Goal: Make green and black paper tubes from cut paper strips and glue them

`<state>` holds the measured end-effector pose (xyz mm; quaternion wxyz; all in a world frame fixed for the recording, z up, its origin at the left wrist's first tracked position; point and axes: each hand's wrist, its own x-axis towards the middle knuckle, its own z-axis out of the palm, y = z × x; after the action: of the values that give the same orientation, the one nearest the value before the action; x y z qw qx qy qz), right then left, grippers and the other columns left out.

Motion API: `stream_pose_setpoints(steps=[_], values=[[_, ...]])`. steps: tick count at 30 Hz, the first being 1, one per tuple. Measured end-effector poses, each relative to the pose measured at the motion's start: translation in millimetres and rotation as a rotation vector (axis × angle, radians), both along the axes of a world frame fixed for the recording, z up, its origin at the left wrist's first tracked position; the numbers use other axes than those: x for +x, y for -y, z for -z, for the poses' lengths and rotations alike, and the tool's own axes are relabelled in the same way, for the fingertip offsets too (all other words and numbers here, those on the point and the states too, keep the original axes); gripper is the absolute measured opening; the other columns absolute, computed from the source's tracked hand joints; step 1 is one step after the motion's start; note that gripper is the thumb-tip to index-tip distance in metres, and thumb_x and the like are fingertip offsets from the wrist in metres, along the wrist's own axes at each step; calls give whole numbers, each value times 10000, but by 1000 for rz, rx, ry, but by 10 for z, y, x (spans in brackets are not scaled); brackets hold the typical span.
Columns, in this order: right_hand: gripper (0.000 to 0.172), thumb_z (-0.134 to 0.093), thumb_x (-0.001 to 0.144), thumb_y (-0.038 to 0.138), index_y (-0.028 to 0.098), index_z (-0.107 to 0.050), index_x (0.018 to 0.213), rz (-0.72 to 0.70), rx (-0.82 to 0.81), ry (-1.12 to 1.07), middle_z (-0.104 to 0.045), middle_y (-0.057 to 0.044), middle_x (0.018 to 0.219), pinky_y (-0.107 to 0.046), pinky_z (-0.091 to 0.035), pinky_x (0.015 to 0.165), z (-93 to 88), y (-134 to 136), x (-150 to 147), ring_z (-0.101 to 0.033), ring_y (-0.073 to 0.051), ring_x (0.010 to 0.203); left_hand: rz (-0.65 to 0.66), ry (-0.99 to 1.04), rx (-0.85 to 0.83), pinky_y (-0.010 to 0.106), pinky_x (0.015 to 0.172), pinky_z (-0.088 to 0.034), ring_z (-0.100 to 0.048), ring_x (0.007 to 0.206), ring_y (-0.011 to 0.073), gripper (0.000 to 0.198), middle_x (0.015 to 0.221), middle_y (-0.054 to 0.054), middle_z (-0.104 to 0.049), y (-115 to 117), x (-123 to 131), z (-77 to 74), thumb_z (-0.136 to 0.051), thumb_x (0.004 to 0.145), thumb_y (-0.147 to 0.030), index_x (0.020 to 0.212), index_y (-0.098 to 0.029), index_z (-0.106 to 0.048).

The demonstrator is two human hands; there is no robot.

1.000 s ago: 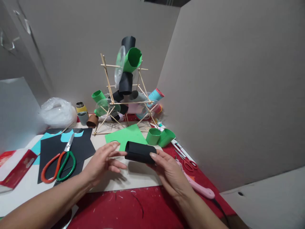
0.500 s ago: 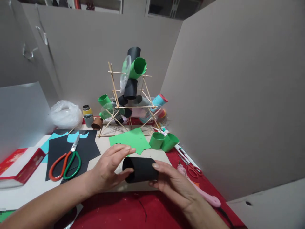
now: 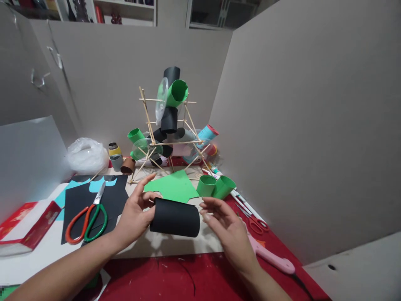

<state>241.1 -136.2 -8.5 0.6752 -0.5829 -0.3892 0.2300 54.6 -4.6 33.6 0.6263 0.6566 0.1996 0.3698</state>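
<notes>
A black paper tube (image 3: 176, 218) lies sideways in the air above the front of the pale board. My left hand (image 3: 135, 213) holds it at its left end, the thumb and fingers partly hidden behind and inside the rim. Just off the tube's right end, my right hand (image 3: 226, 228) is apart from it, fingers slightly curled and spread. Behind the tube is a green paper sheet (image 3: 173, 186) with a cut edge. Two green paper tubes (image 3: 206, 186) stand to its right.
A stick frame (image 3: 177, 143) bearing plastic discs and coloured tubes stands at the back. Red-and-green-handled scissors (image 3: 90, 218) lie on black paper (image 3: 73, 200) at left, near a red box (image 3: 29, 225). At right are a pink-handled tool (image 3: 274, 257) and red scissors (image 3: 257, 225).
My right hand has let go of the black tube and moved right. The tube has shifted slightly left and turned, with my left hand now holding its left end.
</notes>
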Motion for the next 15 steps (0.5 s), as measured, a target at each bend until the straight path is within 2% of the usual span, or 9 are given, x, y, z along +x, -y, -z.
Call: stream_pose_setpoints(steps=[2, 4, 6, 8, 10, 12, 15], values=[[437, -696, 765, 256, 255, -588, 1189, -65, 28, 99, -650, -58, 1107, -285, -485, 796, 18, -8, -80, -602, -192, 969, 25, 16, -113, 184, 552, -385, -484, 581, 72, 805, 792, -31, -610, 6, 29, -13, -709, 698, -112, 1402, -243, -341], [500, -688, 733, 187, 261, -585, 1216, -108, 20, 153, -661, -55, 1114, -289, -481, 800, -2, -32, -154, -609, -196, 980, 44, 18, -160, 178, 542, -374, -474, 576, 71, 831, 767, -37, -602, 20, 45, 2, -731, 676, -108, 1399, -240, -342], [458, -682, 692, 147, 245, -647, 1139, -130, -9, 129, -695, -47, 1043, -287, -479, 789, -46, -68, -205, -627, -197, 942, 70, 5, -170, 180, 544, -375, -485, 584, 77, 836, 766, -32, -607, 36, 49, 40, -735, 680, -109, 1403, -242, -336], [336, -676, 660, 130, 223, -719, 979, -155, -28, 59, -719, -37, 923, -278, -479, 762, -91, -102, -233, -637, -191, 861, 101, -12, -157, 188, 558, -388, -508, 602, 86, 826, 786, -20, -621, 50, 45, 80, -728, 699, -118, 1410, -246, -327], [207, -672, 644, 125, 208, -747, 819, -190, -33, 2, -714, -26, 803, -264, -476, 721, -118, -125, -243, -627, -179, 776, 108, -33, -101, 207, 620, -425, -558, 678, 108, 804, 851, 5, -646, 58, 35, 100, -721, 712, -118, 1404, -252, -333], [140, -673, 645, 128, 201, -748, 738, -211, -34, -27, -692, -17, 722, -251, -467, 672, -125, -135, -246, -603, -166, 708, 90, -69, -3, 239, 734, -455, -607, 831, 149, 717, 957, 40, -667, 59, 22, 94, -719, 712, -112, 1348, -247, -415], [120, -692, 634, 131, 201, -754, 709, -210, -29, -56, -686, -17, 694, -236, -460, 626, -116, -138, -249, -585, -160, 675, 64, -133, 158, 259, 834, -454, -621, 945, 184, 436, 1017, 58, -680, 58, -1, 66, -705, 716, -113, 1132, -209, -616]])
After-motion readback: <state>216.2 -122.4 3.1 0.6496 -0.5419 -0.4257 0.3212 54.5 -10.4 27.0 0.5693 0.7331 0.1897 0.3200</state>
